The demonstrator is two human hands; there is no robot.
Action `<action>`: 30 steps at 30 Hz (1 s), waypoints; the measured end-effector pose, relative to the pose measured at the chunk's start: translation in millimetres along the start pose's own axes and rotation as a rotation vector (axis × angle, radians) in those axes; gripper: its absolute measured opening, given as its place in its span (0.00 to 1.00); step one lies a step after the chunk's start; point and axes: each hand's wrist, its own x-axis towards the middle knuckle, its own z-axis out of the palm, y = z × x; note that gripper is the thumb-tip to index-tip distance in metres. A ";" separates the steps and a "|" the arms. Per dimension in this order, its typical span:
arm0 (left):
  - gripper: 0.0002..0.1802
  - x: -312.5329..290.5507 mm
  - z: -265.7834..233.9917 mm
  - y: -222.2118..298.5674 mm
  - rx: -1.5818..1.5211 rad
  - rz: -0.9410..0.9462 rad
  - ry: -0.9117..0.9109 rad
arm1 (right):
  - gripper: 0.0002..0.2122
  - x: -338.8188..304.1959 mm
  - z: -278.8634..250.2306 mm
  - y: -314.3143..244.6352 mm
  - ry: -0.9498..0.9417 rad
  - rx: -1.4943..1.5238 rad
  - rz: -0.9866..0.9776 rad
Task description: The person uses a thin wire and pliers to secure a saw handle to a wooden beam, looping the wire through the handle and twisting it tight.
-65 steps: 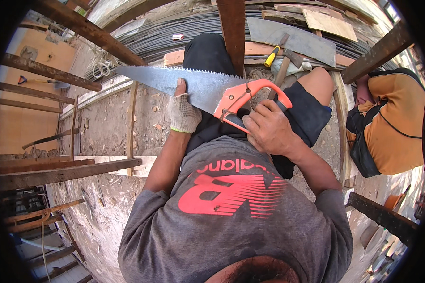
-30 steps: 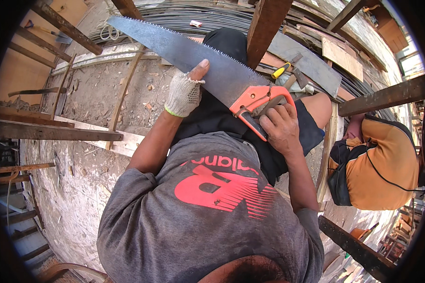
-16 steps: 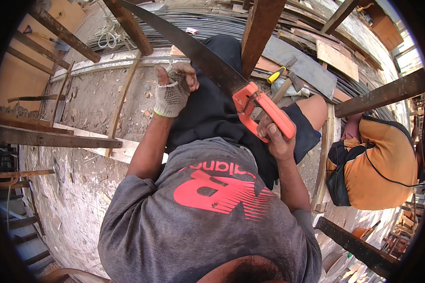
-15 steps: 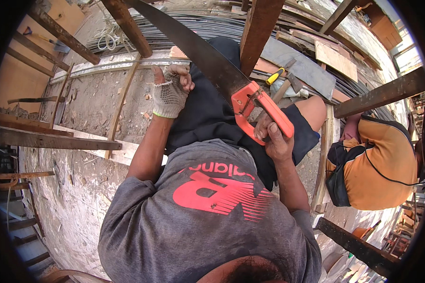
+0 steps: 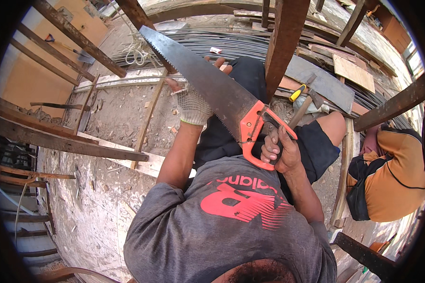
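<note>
My right hand point(image 5: 284, 147) is wrapped round the orange handle of a handsaw point(image 5: 208, 87). Its dark, worn blade slants up and to the left, toothed edge on the lower left side, tip pale in the light. Beneath the blade is my left hand point(image 5: 193, 104), in a whitish knitted glove with bare fingertips. The thumb sticks out on one side of the blade and some fingertips show beyond the other; these digits are spread. The palm's middle is hidden by the blade, so whether it touches the steel I cannot tell.
A yellow-handled tool point(image 5: 298, 92) and a hatchet point(image 5: 312, 96) lie by my right knee. Upright timber posts point(image 5: 286, 45) stand close ahead. Beyond lie long dark rods point(image 5: 241, 42) and boards. Another person in orange point(image 5: 392, 172) sits at the right. A shovel point(image 5: 82, 55) leans far left.
The handsaw has swung toward the left and its blade now crosses over my gloved left hand. That hand's fingers have spread from a partly curled pose. The whole view has shifted.
</note>
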 end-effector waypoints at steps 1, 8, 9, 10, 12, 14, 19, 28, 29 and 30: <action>0.66 4.1 6.2 3.4 -0.040 0.000 -0.086 | 0.20 1.6 -1.2 1.1 -0.002 0.024 0.027; 0.40 10.0 -19.3 -5.8 -0.048 0.027 0.129 | 0.19 -3.3 16.1 0.2 -0.125 -0.041 -0.049; 0.38 9.7 -22.5 -11.6 -0.058 0.037 0.141 | 0.19 -7.3 12.1 -0.6 -0.132 -0.043 -0.016; 0.35 9.2 -26.2 -12.5 -0.068 0.046 0.152 | 0.18 -9.4 9.9 0.7 -0.111 -0.018 0.026; 0.34 8.1 -31.6 -16.8 -0.160 0.020 0.080 | 0.16 -15.9 17.4 -6.6 -0.089 -0.088 0.033; 0.40 11.2 -31.3 -19.1 -0.271 -0.038 -0.085 | 0.15 -22.0 27.9 -12.2 -0.033 -0.060 0.018; 0.53 9.5 -50.2 -27.3 -0.255 -0.064 0.212 | 0.20 -21.3 37.7 -25.4 0.067 -0.531 -0.219; 0.36 5.2 -71.0 -32.3 -0.188 -0.058 0.091 | 0.30 -1.2 56.4 -20.2 0.094 -1.313 -0.626; 0.35 7.0 -70.0 -32.7 -0.171 -0.052 0.116 | 0.31 -0.5 56.6 -19.1 0.101 -1.296 -0.628; 0.35 8.5 -69.1 -31.8 -0.172 -0.055 0.114 | 0.31 1.1 55.3 -16.0 0.108 -1.279 -0.630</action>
